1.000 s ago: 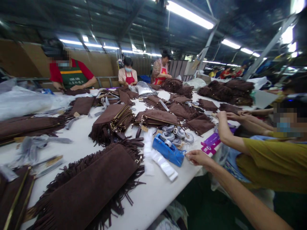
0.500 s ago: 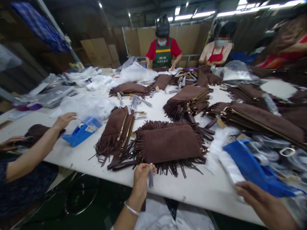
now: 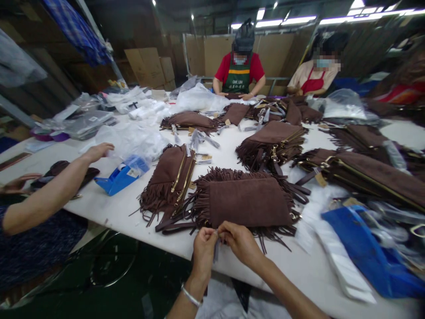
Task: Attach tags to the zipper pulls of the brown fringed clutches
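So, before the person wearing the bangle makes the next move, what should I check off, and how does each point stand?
1. Left hand has hold of the small grey piece: ok, pinched in the fingertips.
2. Right hand grips it too: cannot tell; its fingertips meet the left's near the top.
3. Tape on the fingers: cannot tell, too small.
4. Fringed brown bag lies flat before the hands: ok.
5. Blue tape dispenser seems reachable, off to the right: ok.
6. Neighbour's hand is apart from these: ok.

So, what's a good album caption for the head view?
Left hand and right hand meet at a small grey item beside a fringed brown bag.
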A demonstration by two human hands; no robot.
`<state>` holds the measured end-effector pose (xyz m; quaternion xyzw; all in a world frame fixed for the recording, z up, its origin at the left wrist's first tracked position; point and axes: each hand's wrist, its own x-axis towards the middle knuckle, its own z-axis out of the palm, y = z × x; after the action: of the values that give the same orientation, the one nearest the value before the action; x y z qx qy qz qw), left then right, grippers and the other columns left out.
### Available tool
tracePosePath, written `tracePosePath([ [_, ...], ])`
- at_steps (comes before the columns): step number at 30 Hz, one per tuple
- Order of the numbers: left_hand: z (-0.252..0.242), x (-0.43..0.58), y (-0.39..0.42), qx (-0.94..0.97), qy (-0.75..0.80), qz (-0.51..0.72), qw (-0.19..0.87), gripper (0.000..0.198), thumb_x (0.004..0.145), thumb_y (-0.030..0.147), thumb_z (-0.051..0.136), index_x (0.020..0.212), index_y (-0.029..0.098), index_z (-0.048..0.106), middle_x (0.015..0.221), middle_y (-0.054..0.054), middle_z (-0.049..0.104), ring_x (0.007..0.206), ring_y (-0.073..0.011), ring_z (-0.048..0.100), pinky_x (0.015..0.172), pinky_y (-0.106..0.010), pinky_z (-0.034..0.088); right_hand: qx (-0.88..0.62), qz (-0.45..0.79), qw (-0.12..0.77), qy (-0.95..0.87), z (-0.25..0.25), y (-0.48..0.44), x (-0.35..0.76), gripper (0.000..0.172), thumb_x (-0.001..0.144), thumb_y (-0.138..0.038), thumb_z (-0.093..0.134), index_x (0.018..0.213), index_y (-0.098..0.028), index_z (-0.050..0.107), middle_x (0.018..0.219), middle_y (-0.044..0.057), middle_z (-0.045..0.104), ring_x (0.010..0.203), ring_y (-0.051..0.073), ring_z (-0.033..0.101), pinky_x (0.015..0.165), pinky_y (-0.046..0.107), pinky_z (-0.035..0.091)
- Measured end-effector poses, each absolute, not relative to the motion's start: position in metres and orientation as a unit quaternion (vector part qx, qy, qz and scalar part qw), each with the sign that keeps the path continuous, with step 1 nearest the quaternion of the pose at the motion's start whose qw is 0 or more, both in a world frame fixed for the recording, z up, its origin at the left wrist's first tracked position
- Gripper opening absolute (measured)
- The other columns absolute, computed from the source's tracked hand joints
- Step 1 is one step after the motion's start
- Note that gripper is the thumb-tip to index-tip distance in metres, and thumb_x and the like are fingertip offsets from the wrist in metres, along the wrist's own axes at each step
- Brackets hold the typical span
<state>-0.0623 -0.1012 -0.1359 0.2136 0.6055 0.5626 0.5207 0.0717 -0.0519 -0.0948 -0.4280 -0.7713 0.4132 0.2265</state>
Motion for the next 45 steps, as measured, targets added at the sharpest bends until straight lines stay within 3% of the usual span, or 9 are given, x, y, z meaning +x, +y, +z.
tracePosePath([
  [12,-0.132,-0.072,-0.105,0.256,0.588,0.547,0.538,0.014,0.070,0.018,0.063,0.084,0.015,0.064,0.078,-0.004,0.070,0.074,-0.0160,0.062,0.067,-0.023,0.045,-0.498,0.246,0.106,-0.825,-0.084,-0.056,0.052,0.020,0.088,-0.014,0.046,0.093,-0.025,0.061,0.084,0.000,0.068,0.076,0.015,0.063,0.062,0.022,0.033],
  [19,-0.135,-0.072,-0.102,0.214,0.582,0.554,0.556,0.024,0.070,0.034,0.075,0.078,0.014,0.065,0.070,-0.004,0.067,0.064,-0.0141,0.058,0.059,-0.022,0.042,-0.503,0.206,0.042,-0.838,-0.075,-0.049,0.044,0.015,0.086,-0.012,0.047,0.093,-0.022,0.056,0.082,0.003,0.070,0.071,0.018,0.065,0.059,0.025,0.031],
  [25,-0.134,-0.068,-0.100,0.158,0.544,0.583,0.582,0.022,0.072,0.033,0.073,0.075,0.012,0.065,0.073,-0.006,0.067,0.068,-0.0145,0.059,0.065,-0.025,0.046,-0.500,0.252,0.086,-0.824,-0.076,-0.050,0.050,0.026,0.085,-0.013,0.046,0.111,-0.020,0.045,0.085,0.003,0.070,0.073,0.017,0.065,0.061,0.024,0.033],
  [38,-0.138,-0.066,-0.099,0.105,0.523,0.603,0.594,0.023,0.067,0.029,0.077,0.073,0.012,0.064,0.072,-0.004,0.065,0.068,-0.0141,0.059,0.065,-0.024,0.046,-0.526,0.140,0.080,-0.835,-0.068,-0.068,0.039,0.027,0.084,-0.002,0.039,0.104,-0.017,0.049,0.088,0.008,0.068,0.080,0.020,0.064,0.070,0.027,0.041],
  [45,-0.133,-0.063,-0.102,0.108,0.506,0.615,0.595,0.023,0.070,0.030,0.077,0.075,0.012,0.063,0.073,-0.003,0.066,0.070,-0.0136,0.058,0.068,-0.023,0.045,-0.497,0.130,0.138,-0.847,-0.075,-0.070,0.044,0.025,0.087,-0.003,0.039,0.105,-0.018,0.050,0.087,0.006,0.066,0.082,0.019,0.062,0.073,0.028,0.041],
])
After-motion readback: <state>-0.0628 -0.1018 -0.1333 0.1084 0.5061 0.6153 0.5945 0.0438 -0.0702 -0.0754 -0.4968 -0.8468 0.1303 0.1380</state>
